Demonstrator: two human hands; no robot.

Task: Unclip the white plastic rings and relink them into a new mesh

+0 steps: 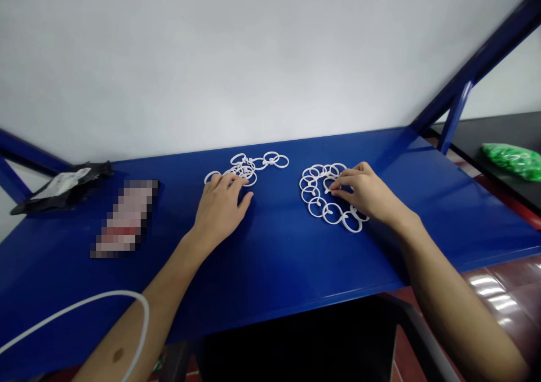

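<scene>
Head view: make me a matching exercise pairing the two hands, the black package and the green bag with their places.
Column one
1. Left hand
2. Right hand
3. Black package
4. Green bag

Column two
A. At the curled chain of white rings
B. On the dark surface at far right
C. At the bunched white rings
D. Left end of the blue table

Pairs: 1-C; 2-A; 3-D; 4-B

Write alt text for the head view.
A person's bare right hand touches a curled row of thin white rings on a glossy blue tabletop, while the bare left hand lies over part of a jumbled cluster of similar rings.
</scene>
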